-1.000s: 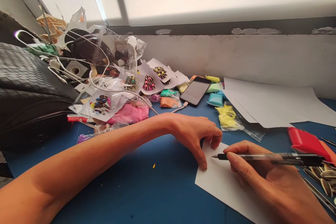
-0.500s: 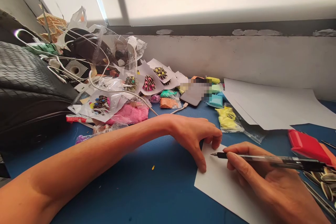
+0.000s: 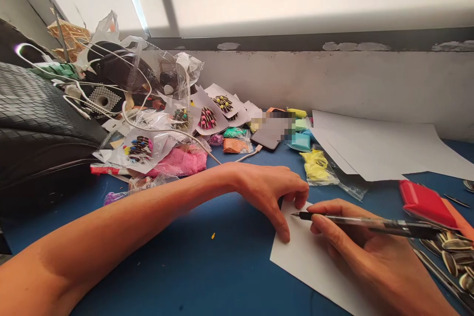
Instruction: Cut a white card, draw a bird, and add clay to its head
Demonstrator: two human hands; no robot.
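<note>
A sheet of white paper (image 3: 296, 252) lies slanted on the blue tabletop. My left hand (image 3: 274, 192) rests at its upper left corner, thumb spread away from the curled fingers, the thumb tip pressing on the sheet. Between the thumb and fingers of my right hand (image 3: 363, 247) is a clear-barrelled black pen (image 3: 355, 222). Its tip points left, over the paper close to my left thumb; whether it touches the surface I cannot tell. The lower part of the sheet is hidden under my right hand and wrist.
Larger white sheets (image 3: 374, 143) lie by the wall. Striped seeds (image 3: 457, 252) and a red packet (image 3: 425, 202) are at the right. Behind my left hand lie a yellow packet (image 3: 316, 165), an orange packet (image 3: 237, 145) and a white cable (image 3: 185, 134). A black woven bag (image 3: 40, 113) stands left.
The pen tip has shifted slightly left, nearer to my left thumb. My left hand keeps its place on the paper. The whole view has turned a little to the right.
</note>
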